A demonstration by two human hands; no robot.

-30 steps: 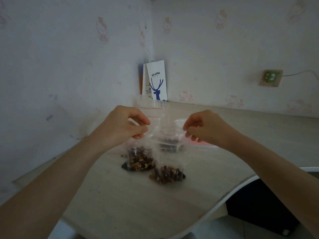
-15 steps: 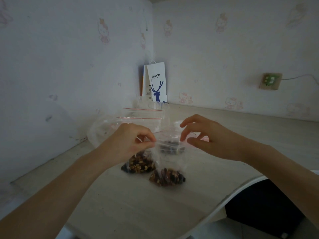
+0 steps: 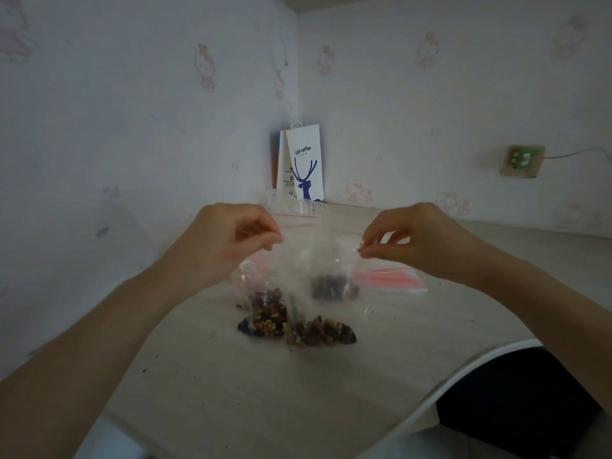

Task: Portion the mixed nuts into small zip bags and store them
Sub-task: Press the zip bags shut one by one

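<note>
Clear zip bag (image 3: pixel 313 260), nuts (image 3: pixel 321 331) pooled low, top pinched by left hand (image 3: pixel 231 241) and right hand (image 3: pixel 420 240).

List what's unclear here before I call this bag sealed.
Head view:
1. Zip strip of the clear plastic zip bag pinched by the left hand and right hand: see-through and blurred, sealed or open unclear.
2. The dark nut heap behind that bag: its container smeared by the film.
3. Small print on the white paper coffee bag: too small.
</note>
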